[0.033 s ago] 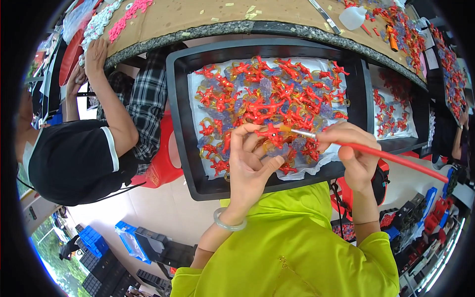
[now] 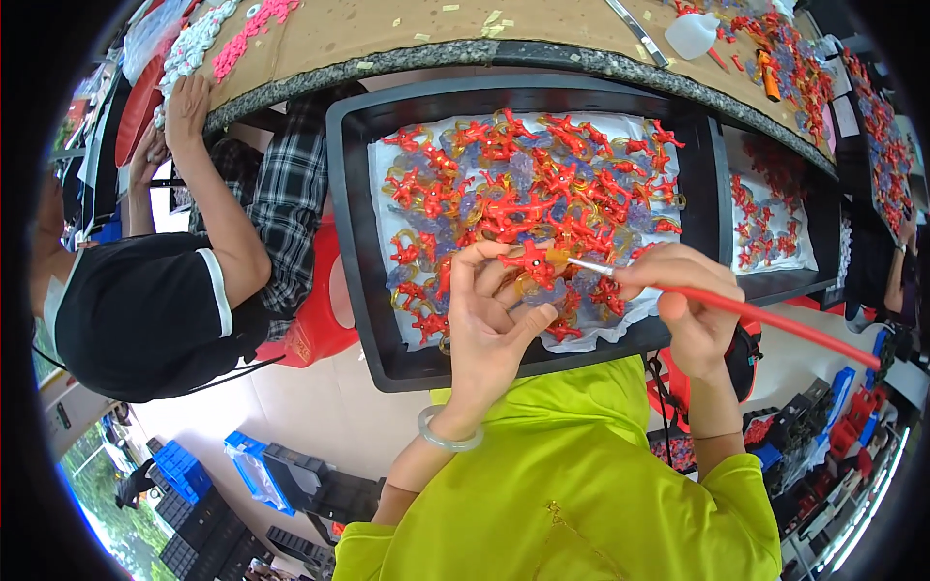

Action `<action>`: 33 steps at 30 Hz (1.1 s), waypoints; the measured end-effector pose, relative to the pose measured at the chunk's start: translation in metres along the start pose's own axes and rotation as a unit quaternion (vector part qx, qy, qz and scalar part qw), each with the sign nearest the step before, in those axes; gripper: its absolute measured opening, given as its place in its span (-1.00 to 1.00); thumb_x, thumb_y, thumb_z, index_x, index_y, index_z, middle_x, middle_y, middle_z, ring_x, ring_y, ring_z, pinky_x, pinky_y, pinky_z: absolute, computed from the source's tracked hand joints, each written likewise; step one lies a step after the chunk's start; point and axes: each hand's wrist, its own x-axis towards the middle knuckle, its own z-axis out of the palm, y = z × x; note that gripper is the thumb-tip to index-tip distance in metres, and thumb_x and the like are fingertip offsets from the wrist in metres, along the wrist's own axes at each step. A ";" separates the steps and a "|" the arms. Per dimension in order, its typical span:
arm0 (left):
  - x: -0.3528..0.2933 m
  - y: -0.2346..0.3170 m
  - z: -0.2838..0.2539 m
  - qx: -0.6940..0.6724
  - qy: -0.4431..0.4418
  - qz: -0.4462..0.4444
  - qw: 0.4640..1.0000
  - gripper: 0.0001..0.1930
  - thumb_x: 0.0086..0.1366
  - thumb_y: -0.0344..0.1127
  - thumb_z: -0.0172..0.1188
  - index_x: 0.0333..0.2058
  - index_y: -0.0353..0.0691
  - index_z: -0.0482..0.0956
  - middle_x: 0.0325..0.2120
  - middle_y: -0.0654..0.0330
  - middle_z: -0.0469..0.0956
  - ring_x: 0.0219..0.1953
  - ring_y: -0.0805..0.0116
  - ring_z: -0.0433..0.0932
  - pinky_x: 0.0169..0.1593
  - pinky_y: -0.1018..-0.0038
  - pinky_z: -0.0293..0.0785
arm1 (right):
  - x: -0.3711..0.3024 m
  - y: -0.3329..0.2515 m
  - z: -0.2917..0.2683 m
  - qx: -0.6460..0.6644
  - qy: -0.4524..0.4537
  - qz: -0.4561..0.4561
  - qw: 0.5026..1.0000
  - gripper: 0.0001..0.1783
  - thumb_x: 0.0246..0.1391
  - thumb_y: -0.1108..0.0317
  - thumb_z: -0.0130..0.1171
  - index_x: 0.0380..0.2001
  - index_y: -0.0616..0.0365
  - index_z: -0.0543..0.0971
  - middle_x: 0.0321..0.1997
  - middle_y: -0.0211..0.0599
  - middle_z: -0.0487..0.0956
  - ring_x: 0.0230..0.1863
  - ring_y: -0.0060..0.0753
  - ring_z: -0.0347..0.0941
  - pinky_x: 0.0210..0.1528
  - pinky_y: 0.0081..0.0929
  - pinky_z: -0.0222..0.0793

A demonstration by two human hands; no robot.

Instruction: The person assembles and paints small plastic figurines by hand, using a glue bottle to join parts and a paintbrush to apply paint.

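Note:
My left hand, with a pale bangle on its wrist, is closed on a small red figurine with stubby limbs and a yellowish translucent part. My right hand grips a thin paintbrush with a long red handle and a silvery ferrule. The brush tip points left at the figurine's yellowish part; whether they touch I cannot tell. Below both hands, a black tray lined with white sheet holds many similar red figurines with yellow and violet translucent parts.
Beyond the tray runs a speckled-edged worktable with a white squeeze bottle, a metal blade-like tool and more red pieces. A second tray adjoins at right. A co-worker in black sits at left near a red stool.
The brush tip and my right hand have shifted very slightly left, with the tip a little lower. My left hand and the figurine stay in place.

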 end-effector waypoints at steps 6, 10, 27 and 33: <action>0.000 0.003 -0.003 0.012 -0.025 -0.030 0.999 -0.38 0.08 -0.73 0.17 0.05 -0.19 0.09 0.07 -0.04 0.35 0.03 0.17 0.48 0.04 0.37 0.48 | 0.007 -0.001 0.006 -0.179 -0.024 -0.086 0.980 -0.80 -0.18 0.43 0.27 -0.39 0.22 0.62 -0.49 -0.23 0.58 -0.47 -0.24 0.49 -0.38 -0.44 0.33; -0.001 0.003 0.003 -0.002 -0.023 -0.037 0.999 -0.39 0.08 -0.73 0.17 0.05 -0.21 0.10 0.06 -0.04 0.36 0.03 0.16 0.48 0.05 0.38 0.47 | 0.008 -0.008 0.015 -0.170 0.007 -0.120 0.978 -0.79 -0.23 0.45 0.28 -0.41 0.21 0.62 -0.50 -0.26 0.58 -0.47 -0.27 0.50 -0.41 -0.45 0.31; 0.000 0.006 0.002 0.066 -0.010 -0.032 0.997 -0.39 0.06 -0.69 0.23 0.07 -0.27 0.20 -0.13 0.13 0.45 -0.02 0.29 0.51 0.01 0.44 0.47 | 0.027 0.003 0.008 -0.254 0.039 -0.148 0.955 -0.83 -0.13 0.32 0.26 -0.47 0.19 0.62 -0.55 -0.34 0.56 -0.50 -0.32 0.48 -0.37 -0.47 0.25; 0.003 0.007 -0.001 0.065 0.002 -0.039 0.997 -0.38 0.06 -0.69 0.24 0.08 -0.28 0.20 -0.15 0.14 0.45 -0.07 0.34 0.52 -0.01 0.46 0.49 | 0.025 -0.001 0.002 -0.187 -0.028 -0.090 0.978 -0.85 -0.10 0.32 0.26 -0.48 0.17 0.62 -0.53 -0.37 0.58 -0.50 -0.33 0.47 -0.33 -0.44 0.23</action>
